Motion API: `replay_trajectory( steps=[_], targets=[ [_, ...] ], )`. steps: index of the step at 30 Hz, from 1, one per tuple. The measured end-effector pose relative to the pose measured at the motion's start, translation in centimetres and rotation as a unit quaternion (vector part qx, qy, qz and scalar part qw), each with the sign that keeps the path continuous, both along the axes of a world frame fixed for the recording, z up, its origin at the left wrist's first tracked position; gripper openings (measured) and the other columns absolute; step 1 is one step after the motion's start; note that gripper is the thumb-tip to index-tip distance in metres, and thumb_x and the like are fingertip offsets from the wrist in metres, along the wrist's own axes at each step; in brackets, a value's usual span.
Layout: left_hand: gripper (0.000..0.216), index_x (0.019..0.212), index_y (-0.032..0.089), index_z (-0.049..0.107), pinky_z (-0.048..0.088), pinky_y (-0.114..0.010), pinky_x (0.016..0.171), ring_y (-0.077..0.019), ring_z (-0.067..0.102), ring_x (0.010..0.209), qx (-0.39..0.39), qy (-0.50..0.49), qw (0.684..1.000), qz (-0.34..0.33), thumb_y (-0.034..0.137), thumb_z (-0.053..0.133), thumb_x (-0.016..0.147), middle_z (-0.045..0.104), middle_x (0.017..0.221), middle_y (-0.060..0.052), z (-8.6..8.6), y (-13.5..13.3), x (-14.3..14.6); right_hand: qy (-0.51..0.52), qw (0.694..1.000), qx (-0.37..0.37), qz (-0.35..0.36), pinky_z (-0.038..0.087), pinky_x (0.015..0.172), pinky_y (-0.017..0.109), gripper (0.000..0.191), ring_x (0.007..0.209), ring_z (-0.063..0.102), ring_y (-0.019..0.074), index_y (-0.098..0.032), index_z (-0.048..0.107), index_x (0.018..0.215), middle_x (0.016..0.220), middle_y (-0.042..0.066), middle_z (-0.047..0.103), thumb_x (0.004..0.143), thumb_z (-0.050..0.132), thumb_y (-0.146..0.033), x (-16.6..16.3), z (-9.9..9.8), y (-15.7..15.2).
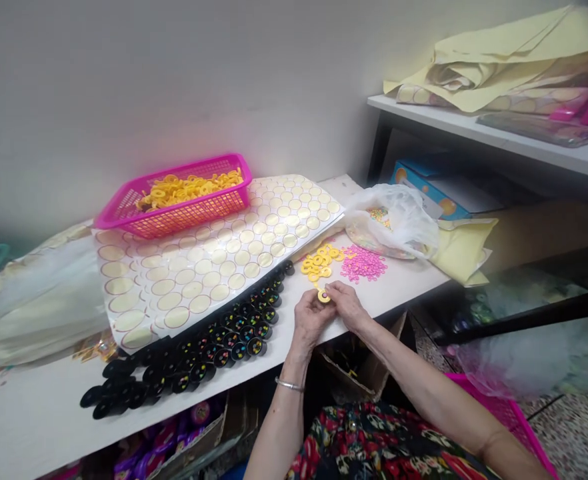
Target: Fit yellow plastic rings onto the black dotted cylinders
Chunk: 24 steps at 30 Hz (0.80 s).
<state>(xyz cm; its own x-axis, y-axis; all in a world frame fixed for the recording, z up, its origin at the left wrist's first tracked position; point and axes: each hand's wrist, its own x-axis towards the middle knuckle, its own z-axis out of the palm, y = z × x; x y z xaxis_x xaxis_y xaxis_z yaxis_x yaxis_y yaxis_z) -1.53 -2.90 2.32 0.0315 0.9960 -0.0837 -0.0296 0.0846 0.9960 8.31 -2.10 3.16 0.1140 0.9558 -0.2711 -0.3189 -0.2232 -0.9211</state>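
My left hand (310, 317) and my right hand (345, 303) meet at the table's front edge. Between their fingers is a yellow ring piece (324, 295) with a small pinkish middle; a dark part shows beneath it. Both hands are closed around it. Just beyond lie loose yellow rings (319, 263) and a heap of small pink rings (364, 264). To the left, rows of black cups (221, 359) stand close together, many with small coloured bits inside.
A pink basket (174, 220) of yellow rings rests on sheets of round stickers (204, 280) at the back. On the right are a plastic bag (404, 220), a blue box (434, 197) and a shelf (504, 133). Open cartons sit below the table (39, 417).
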Motion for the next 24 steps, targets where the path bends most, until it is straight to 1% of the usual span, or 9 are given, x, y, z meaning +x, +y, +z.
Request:
replay_trajectory(
  steps=[3,6,9,12,15,18,21,23,24],
  targets=[
    [0.040,0.083,0.014,0.064,0.040,-0.019,0.060,-0.0086,0.049,0.067,0.027,0.003,1.000,0.000,0.020,0.076,0.045,0.056,0.079,0.001,0.4,-0.4,0.1,0.058,0.998,-0.023,0.028,0.040,0.049,0.020,0.033,0.052,0.050,0.0076,-0.016,0.049,0.067,0.058,-0.004,0.055,0.057,0.070,-0.039,0.6,0.7,-1.0],
    [0.026,0.076,0.014,0.065,0.039,-0.019,0.059,-0.0085,0.047,0.065,0.047,0.036,0.998,-0.004,0.015,0.070,0.051,0.055,0.075,0.001,0.6,-1.1,0.0,0.099,0.989,-0.048,0.097,0.040,0.049,0.020,0.041,0.053,0.052,0.0082,-0.017,0.047,0.076,0.064,-0.005,0.057,0.052,0.076,-0.034,1.5,1.4,-2.4],
    [0.024,0.078,0.015,0.067,0.039,-0.020,0.060,-0.0094,0.047,0.066,0.063,0.037,0.996,-0.041,0.015,0.068,0.054,0.056,0.075,0.001,0.8,-2.1,-0.2,0.106,0.982,-0.048,0.146,0.043,0.052,0.022,0.047,0.056,0.054,0.0091,-0.017,0.047,0.080,0.067,-0.005,0.058,0.049,0.079,-0.028,2.4,1.7,-3.6],
    [0.029,0.082,0.016,0.067,0.041,-0.023,0.063,-0.0120,0.050,0.071,0.086,0.029,0.994,-0.061,0.016,0.071,0.054,0.057,0.079,0.000,1.1,-2.9,-0.1,0.087,0.986,-0.036,0.141,0.042,0.051,0.021,0.047,0.057,0.054,0.0092,-0.017,0.047,0.080,0.067,-0.004,0.057,0.048,0.081,-0.027,2.8,1.8,-4.5],
    [0.029,0.084,0.018,0.068,0.043,-0.027,0.072,-0.0153,0.051,0.080,0.127,0.066,0.989,-0.042,0.019,0.073,0.056,0.059,0.083,-0.002,1.2,-3.4,0.0,0.079,0.990,-0.011,0.118,0.042,0.051,0.019,0.047,0.057,0.053,0.0079,-0.017,0.048,0.080,0.068,-0.005,0.057,0.048,0.081,-0.027,3.0,2.0,-4.9],
    [0.032,0.089,0.020,0.068,0.041,-0.032,0.084,-0.0177,0.049,0.089,0.145,0.092,0.984,-0.045,0.026,0.075,0.059,0.059,0.086,-0.004,1.6,-3.6,-0.5,0.109,0.981,-0.033,0.159,0.048,0.054,0.025,0.042,0.057,0.056,0.0096,-0.017,0.049,0.082,0.071,-0.002,0.060,0.059,0.075,-0.041,3.5,2.1,-4.9],
    [0.041,0.095,0.019,0.068,0.037,-0.036,0.093,-0.0207,0.047,0.101,0.137,0.067,0.984,-0.095,0.031,0.077,0.057,0.057,0.095,-0.006,2.2,-3.8,-1.3,0.153,0.966,-0.090,0.188,0.051,0.055,0.029,0.044,0.055,0.059,0.0119,-0.016,0.051,0.080,0.070,0.002,0.062,0.074,0.053,-0.060,4.3,1.9,-4.7],
    [0.042,0.097,0.019,0.068,0.034,-0.039,0.098,-0.0231,0.042,0.110,0.130,0.066,0.981,-0.130,0.032,0.077,0.058,0.057,0.099,-0.008,2.6,-3.9,-1.5,0.183,0.953,-0.103,0.218,0.051,0.055,0.029,0.050,0.057,0.059,0.0121,-0.015,0.053,0.081,0.072,0.004,0.063,0.076,0.047,-0.064,4.6,1.6,-4.8],
    [0.043,0.098,0.020,0.068,0.032,-0.040,0.100,-0.0240,0.040,0.113,0.128,0.073,0.978,-0.146,0.033,0.076,0.059,0.057,0.100,-0.008,2.8,-3.9,-1.6,0.195,0.947,-0.098,0.237,0.051,0.056,0.028,0.050,0.059,0.060,0.0121,-0.014,0.054,0.082,0.074,0.004,0.063,0.074,0.050,-0.063,4.7,1.5,-4.9]
  ],
)
